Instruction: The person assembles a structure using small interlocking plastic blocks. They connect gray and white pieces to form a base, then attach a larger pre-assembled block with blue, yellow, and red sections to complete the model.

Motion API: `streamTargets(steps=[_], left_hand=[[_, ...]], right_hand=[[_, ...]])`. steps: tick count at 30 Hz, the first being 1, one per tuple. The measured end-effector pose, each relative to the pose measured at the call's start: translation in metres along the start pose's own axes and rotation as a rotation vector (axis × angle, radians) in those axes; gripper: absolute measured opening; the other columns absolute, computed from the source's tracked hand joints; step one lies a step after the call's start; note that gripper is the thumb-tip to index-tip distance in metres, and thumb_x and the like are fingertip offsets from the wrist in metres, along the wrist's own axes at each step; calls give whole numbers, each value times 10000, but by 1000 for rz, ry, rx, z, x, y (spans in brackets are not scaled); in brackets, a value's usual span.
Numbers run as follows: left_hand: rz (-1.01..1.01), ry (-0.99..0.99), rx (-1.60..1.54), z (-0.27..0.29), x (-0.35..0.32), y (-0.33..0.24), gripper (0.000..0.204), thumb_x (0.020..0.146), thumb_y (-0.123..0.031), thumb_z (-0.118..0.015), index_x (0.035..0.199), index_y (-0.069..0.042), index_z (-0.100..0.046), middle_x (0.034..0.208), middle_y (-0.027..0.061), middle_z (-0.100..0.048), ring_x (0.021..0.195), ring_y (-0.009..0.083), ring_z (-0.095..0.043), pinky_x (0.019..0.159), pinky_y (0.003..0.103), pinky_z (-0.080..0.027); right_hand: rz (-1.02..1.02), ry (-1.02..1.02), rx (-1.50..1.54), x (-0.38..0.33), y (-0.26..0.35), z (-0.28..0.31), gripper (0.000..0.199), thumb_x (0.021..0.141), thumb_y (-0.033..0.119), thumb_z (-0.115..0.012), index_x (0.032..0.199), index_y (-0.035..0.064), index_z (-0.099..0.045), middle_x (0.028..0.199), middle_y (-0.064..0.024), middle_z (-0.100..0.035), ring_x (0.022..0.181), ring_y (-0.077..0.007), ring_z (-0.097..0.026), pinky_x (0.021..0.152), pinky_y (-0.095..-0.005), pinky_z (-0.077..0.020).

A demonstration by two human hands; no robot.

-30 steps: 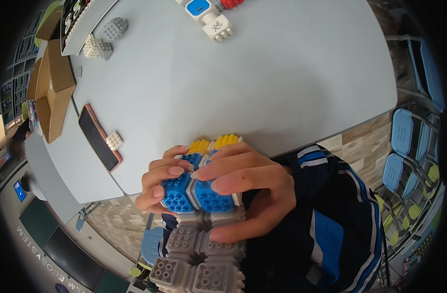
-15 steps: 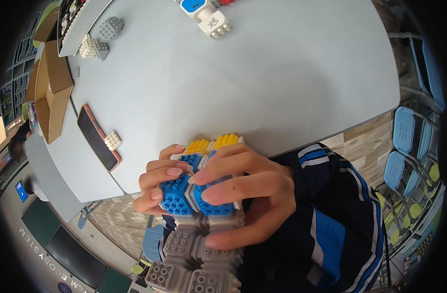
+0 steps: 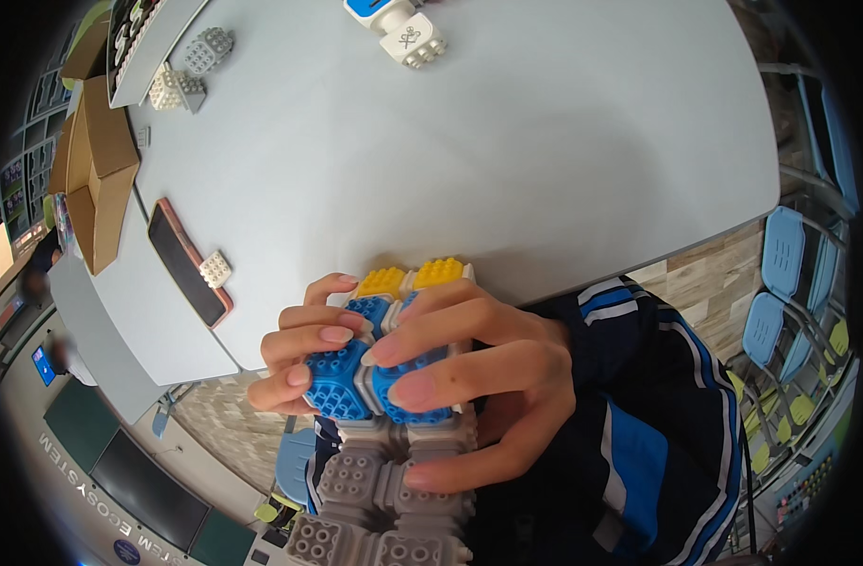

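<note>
Blue-topped block stack (image 3: 370,382) beside table edge (image 3: 545,288)

The right hand (image 3: 488,377) has spread its fingers lower over the block stack (image 3: 384,415) — the thumb now presses a grey block; the left hand (image 3: 304,354) has barely shifted.

A studded block stack (image 3: 394,415) shows yellow at twelve o'clock, blue in the middle, grey at six o'clock. The bench (image 3: 507,170) is pale grey-blue. A sleeve (image 3: 648,424) is dark navy with blue and white stripes. A cardboard box (image 3: 97,179) is brown.
</note>
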State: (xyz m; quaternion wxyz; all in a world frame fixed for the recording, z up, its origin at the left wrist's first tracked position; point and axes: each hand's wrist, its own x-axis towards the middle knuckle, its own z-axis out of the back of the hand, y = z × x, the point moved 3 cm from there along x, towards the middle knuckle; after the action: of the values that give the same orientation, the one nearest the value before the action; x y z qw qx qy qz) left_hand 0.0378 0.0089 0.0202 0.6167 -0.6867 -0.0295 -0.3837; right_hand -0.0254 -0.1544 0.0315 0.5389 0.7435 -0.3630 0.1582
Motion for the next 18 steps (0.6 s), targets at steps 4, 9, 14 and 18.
streamTargets(steps=[4,9,14,18], left_hand=[[-9,9,3,1,-1,2,359,993,-228,-620,1291,-136,-443,1121,172,-582,920,305,-647,873,638,-545],[-3,-31,13,-2,-2,0,376,989,-235,-626,1294,-128,-435,1122,182,-579,919,304,-647,856,621,-555],[-18,-13,18,0,-3,3,396,982,-237,-636,1307,-129,-438,1128,182,-588,918,301,-653,851,601,-561],[-28,9,71,3,-2,1,426,968,-238,-654,1321,-123,-444,1131,193,-597,906,304,-659,860,572,-558]], right_hand=[[-6,-4,-7,1,0,2,324,692,90,-869,986,195,-783,1202,-188,-622,1010,-388,-682,798,-492,-538],[-39,7,-10,5,2,3,297,700,95,-867,968,192,-785,1201,-197,-624,1008,-381,-679,802,-474,-529],[-33,-8,-19,2,1,2,284,708,98,-863,965,188,-784,1199,-195,-627,1014,-373,-674,806,-464,-525],[-18,-6,-30,2,0,2,291,704,101,-865,969,190,-784,1205,-201,-628,1014,-371,-673,812,-445,-533]])
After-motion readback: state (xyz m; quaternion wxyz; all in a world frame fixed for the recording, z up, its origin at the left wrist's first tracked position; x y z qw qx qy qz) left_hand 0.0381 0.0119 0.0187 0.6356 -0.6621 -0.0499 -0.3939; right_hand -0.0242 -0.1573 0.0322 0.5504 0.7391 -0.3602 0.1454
